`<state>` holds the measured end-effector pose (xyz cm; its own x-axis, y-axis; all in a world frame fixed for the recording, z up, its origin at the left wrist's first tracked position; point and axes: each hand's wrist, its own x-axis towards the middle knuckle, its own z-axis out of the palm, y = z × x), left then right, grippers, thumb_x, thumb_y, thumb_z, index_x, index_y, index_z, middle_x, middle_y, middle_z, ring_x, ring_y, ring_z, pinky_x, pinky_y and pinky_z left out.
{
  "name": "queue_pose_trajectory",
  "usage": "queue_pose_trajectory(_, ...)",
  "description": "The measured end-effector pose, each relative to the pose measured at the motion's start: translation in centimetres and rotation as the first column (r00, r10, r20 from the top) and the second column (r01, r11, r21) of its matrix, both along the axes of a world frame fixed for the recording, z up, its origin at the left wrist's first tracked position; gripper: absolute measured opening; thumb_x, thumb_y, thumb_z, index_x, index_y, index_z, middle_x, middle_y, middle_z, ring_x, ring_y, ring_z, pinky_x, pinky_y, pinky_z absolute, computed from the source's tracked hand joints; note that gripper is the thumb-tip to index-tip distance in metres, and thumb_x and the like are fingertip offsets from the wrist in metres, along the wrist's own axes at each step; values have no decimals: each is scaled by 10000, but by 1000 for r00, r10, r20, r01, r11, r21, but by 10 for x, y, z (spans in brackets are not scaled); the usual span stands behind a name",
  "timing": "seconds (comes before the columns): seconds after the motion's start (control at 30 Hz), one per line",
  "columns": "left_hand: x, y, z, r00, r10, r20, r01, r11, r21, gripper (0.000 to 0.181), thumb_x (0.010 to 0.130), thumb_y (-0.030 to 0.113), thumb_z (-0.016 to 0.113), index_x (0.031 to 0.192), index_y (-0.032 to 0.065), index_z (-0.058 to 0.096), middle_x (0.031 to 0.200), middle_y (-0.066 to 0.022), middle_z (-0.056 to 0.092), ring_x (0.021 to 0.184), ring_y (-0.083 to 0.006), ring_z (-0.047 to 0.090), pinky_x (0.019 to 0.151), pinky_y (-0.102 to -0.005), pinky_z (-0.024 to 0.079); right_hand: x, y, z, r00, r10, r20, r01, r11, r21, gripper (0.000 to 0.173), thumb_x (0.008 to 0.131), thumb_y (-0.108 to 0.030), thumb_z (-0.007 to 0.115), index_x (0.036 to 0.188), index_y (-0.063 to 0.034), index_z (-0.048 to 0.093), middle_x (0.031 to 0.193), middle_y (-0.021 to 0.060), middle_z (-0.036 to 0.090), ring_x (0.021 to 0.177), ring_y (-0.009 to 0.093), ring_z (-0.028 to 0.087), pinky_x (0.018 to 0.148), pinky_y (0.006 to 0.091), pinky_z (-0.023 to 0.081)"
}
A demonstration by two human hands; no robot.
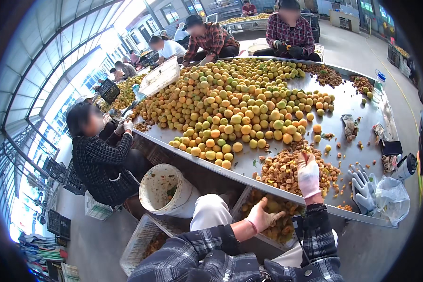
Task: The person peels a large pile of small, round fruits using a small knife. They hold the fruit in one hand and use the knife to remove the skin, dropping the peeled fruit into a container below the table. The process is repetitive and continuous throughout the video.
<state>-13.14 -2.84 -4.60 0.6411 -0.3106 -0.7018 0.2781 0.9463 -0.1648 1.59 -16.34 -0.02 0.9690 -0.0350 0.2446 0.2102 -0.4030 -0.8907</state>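
Note:
My right hand [308,174], in a pale glove, reaches over a heap of brown fruit pits or pieces [282,169] on the metal table [246,172]. Its fingertips are at the top of the heap; whether they pinch a piece is not clear. My left hand [264,218], also in a thin pale glove, hovers with fingers apart over a plastic crate [240,202] at the table's near edge. Soft orange-brown fruit pieces [280,231] lie in that crate. Beyond the heap spreads a large pile of yellow-orange round fruit, like apricots [232,105].
A white bucket [162,188] and a white crate [134,243] stand at my left, near a seated person [98,155]. Grey gloves [361,187], a plastic bag [393,199] and a tumbler [405,167] lie at the table's right. Several people sit across and further off.

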Motion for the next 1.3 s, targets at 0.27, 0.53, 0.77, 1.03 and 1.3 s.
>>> queue_pose_trajectory(0.27, 31, 74, 67, 571, -813, 112, 286, 325, 901, 373, 979, 245, 574, 1249, -11, 536, 1054, -110, 642, 773, -177, 650, 560, -263, 510, -3, -7, 13, 988, 120, -93, -95, 967, 236, 314, 1011, -306, 574, 1037, 2, 623, 716, 110, 624, 618, 215, 545, 602, 362, 447)
queue_pose_trajectory(0.53, 173, 159, 93, 637, -221, -739, -156, -975, 157, 571, 830, 450, 722, 1139, -17, 609, 1180, -248, 611, 1128, -365, 597, 960, -413, 476, -10, -7, 21, 997, 69, 35, -65, 994, -92, 301, 995, -328, 574, 1021, -32, 620, 841, 218, 681, 823, 402, 665, 699, 459, 512)
queue_pose_trajectory(0.77, 206, 186, 33, 529, 27, -848, -89, -992, -87, 509, 827, 362, 738, 1217, 83, 568, 1243, -155, 607, 1153, -306, 616, 943, -417, 518, -11, 0, 19, 996, 83, 17, -81, 993, -85, 281, 979, -303, 600, 1024, -26, 597, 865, 194, 700, 832, 386, 685, 719, 446, 534)
queue_pose_trajectory(1.03, 195, 169, 36, 678, -580, -451, -175, -724, 667, 507, 799, 255, 714, 1213, 28, 530, 1056, -134, 662, 980, -263, 660, 870, -352, 528, -12, 8, 17, 957, 280, -69, -243, 912, 329, 272, 1023, -278, 527, 987, -24, 615, 712, 176, 631, 669, 367, 614, 626, 435, 477)
queue_pose_trajectory(1.3, 133, 89, 47, 598, -437, 672, 65, 862, 503, 402, 969, 210, 443, 1320, 20, 490, 1175, -105, 573, 898, -220, 514, 712, -266, 420, -16, 17, 11, 958, 284, -43, -267, 937, 226, 314, 1020, -303, 514, 993, -7, 612, 786, 211, 646, 762, 403, 627, 665, 459, 482)
